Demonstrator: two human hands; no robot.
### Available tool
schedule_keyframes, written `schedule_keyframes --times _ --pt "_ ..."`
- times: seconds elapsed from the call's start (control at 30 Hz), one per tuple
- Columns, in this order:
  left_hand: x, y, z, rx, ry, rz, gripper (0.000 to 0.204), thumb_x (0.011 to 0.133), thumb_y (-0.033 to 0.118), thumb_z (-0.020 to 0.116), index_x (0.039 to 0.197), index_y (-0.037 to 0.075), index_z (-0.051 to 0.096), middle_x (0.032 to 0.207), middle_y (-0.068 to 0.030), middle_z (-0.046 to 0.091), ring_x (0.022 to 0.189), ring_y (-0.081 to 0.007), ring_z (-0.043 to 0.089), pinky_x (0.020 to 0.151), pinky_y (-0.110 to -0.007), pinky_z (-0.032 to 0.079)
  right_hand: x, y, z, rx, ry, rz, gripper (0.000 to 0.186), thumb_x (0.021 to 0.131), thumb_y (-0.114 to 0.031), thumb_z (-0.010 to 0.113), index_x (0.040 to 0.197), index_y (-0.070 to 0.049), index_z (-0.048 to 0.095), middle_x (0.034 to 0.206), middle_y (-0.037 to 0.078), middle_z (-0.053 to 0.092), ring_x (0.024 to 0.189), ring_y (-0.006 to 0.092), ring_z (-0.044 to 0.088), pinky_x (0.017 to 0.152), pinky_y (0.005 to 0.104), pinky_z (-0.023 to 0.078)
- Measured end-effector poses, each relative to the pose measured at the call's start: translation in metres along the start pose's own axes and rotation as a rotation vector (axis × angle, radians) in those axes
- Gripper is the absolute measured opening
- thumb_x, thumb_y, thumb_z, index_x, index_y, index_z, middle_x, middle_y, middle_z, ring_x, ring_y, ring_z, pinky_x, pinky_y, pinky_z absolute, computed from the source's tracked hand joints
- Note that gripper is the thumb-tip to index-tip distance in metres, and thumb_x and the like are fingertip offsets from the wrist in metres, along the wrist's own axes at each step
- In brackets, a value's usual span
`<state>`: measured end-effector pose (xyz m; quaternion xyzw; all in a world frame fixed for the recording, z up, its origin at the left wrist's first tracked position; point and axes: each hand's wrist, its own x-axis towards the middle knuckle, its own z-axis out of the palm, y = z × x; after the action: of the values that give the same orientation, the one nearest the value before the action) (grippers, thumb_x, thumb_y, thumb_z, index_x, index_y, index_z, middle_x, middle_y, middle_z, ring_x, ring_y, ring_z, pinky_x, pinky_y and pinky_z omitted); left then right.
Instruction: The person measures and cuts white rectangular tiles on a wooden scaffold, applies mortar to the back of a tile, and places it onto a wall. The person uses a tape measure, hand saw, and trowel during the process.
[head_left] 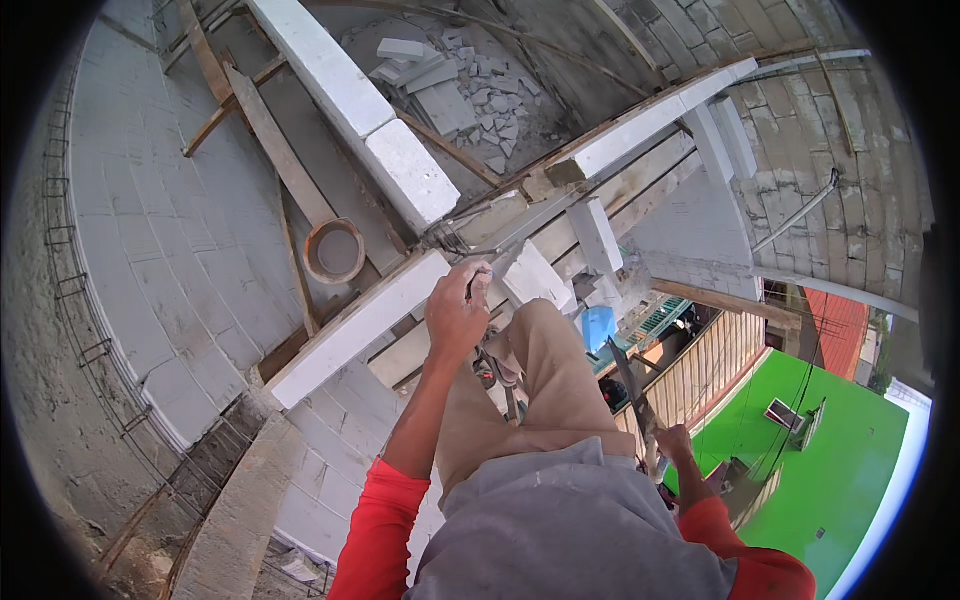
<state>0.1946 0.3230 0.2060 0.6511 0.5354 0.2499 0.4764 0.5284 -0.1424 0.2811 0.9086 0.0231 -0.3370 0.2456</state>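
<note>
My left hand (pixel 455 315) is closed near the inner end of a long white block (pixel 345 330), around something small and dusty that I cannot make out. A squarish white block (pixel 533 275) lies just right of it. My right hand (pixel 672 445) grips the handle of a saw (pixel 630 375), whose long dark blade points up toward the blocks. My bent legs (pixel 545 375) are below, in dusty tan trousers.
A round bucket (pixel 312 250) rests on a plank at the left. White block rows (pixel 405 170) and timber boards surround openings, one showing rubble (pixel 490 100). Rebar cages (pixel 95 350) line the left wall. Railings (pixel 715 360) and a green wall (pixel 830 480) are far below at right.
</note>
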Motion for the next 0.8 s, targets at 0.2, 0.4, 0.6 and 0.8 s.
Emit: schedule_keyframes --times 0.2,0.4,0.6,0.8 --pt "-0.004 0.013 0.007 0.037 0.008 0.011 0.015 0.106 0.014 0.062 0.116 0.009 0.073 0.096 -0.0114 0.072 0.083 -0.0274 0.066 0.078 -0.039 0.052 0.010 0.026 0.093 0.005 0.009 -0.083 0.050 0.077 -0.046 0.082 0.081 0.004 0.078 0.080 0.023 0.078 0.084 0.0342 0.080 0.079 0.0472 0.061" --pt "-0.002 0.020 0.020 0.007 0.063 0.006 0.020 0.111 0.015 0.056 0.111 -0.001 0.069 0.092 -0.0056 0.064 0.082 -0.0126 0.055 0.077 -0.030 0.047 0.007 -0.009 0.143 0.174 -0.190 -0.056 0.058 0.076 -0.047 0.084 0.093 0.008 0.076 0.096 0.030 0.076 0.097 0.0413 0.077 0.089 0.0500 0.059" --pt "-0.007 0.015 0.029 0.032 0.040 -0.097 0.029 0.115 0.023 0.054 0.118 -0.002 0.069 0.102 -0.0054 0.066 0.090 -0.0160 0.058 0.085 -0.031 0.048 -0.002 -0.046 0.130 0.313 -0.379 -0.015 0.077 0.080 -0.048 0.082 0.130 0.008 0.068 0.122 0.032 0.074 0.117 0.0428 0.072 0.101 0.0494 0.058" --pt "-0.047 0.021 0.029 -0.012 -0.090 -0.437 0.033 0.114 0.028 0.056 0.127 0.001 0.069 0.094 -0.0065 0.070 0.077 -0.0098 0.063 0.067 -0.026 0.052 0.001 -0.056 0.168 0.457 -0.384 0.151 0.073 0.082 -0.053 0.076 0.119 0.011 0.071 0.114 0.033 0.075 0.111 0.0458 0.074 0.097 0.0519 0.057"
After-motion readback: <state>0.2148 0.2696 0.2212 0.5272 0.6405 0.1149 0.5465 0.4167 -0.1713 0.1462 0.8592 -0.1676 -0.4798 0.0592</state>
